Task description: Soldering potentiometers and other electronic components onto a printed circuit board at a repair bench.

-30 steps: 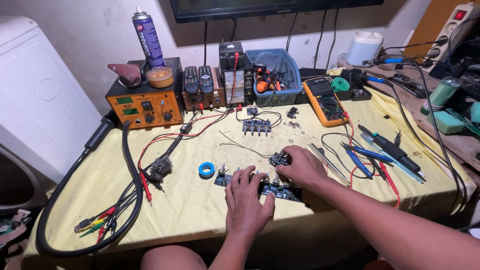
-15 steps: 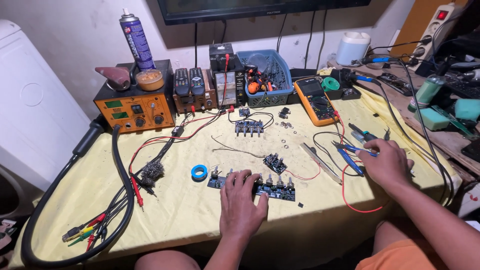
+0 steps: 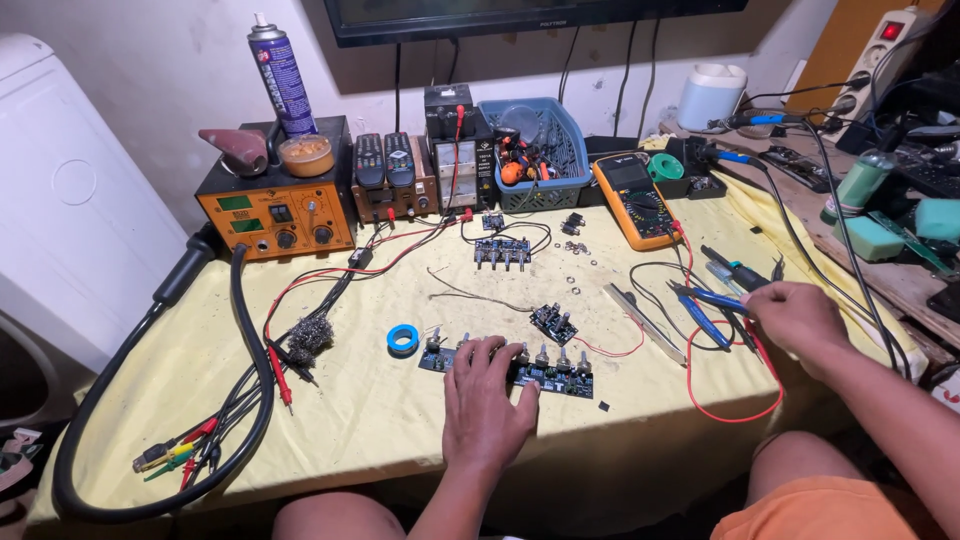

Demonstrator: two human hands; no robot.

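Left hand lies flat, fingers spread, pinning the long circuit board near the table's front edge; right hand closes around blue-handled pliers at right; judging by this, the tool is only just reached and board work remains ahead.

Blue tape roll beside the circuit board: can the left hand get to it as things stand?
Probably yes. The left hand rests on the long circuit board, and the blue tape roll lies flat just beyond the board's end, with only bare yellow cloth between them.
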